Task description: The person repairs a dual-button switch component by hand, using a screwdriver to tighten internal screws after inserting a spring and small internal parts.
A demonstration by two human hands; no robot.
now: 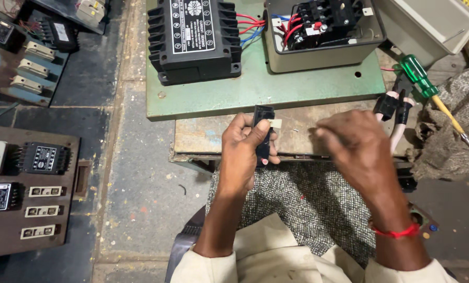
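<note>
We find the left hand (243, 152) at centre, fingers curled and thumb pressed on a slim black plastic part (262, 131), held upright, a pale tab jutting at its 3 o'clock. The right hand (356, 152) sits at 3 o'clock of it, knuckles up and blurred; we cannot tell whether its fingers pinch anything. One red thread (398, 231) circles that wrist.

Beneath both: a coarse speckled woven cloth (302, 202) over the lap, then a scuffed wooden board (203, 133).

At 12 o'clock lies a flat green-painted metal plate (276, 89) carrying two units: one ribbed black housing (192, 39), and one open grey box (323, 31) with red and blue wires (tangled, count unclear).

At 2 o'clock, one screwdriver (428, 91) with translucent green handle, beside black-sleeved pliers handles (394, 107).

At 9 o'clock, a brown panel (27, 194) on the stone floor bears small black and cream modules.
</note>
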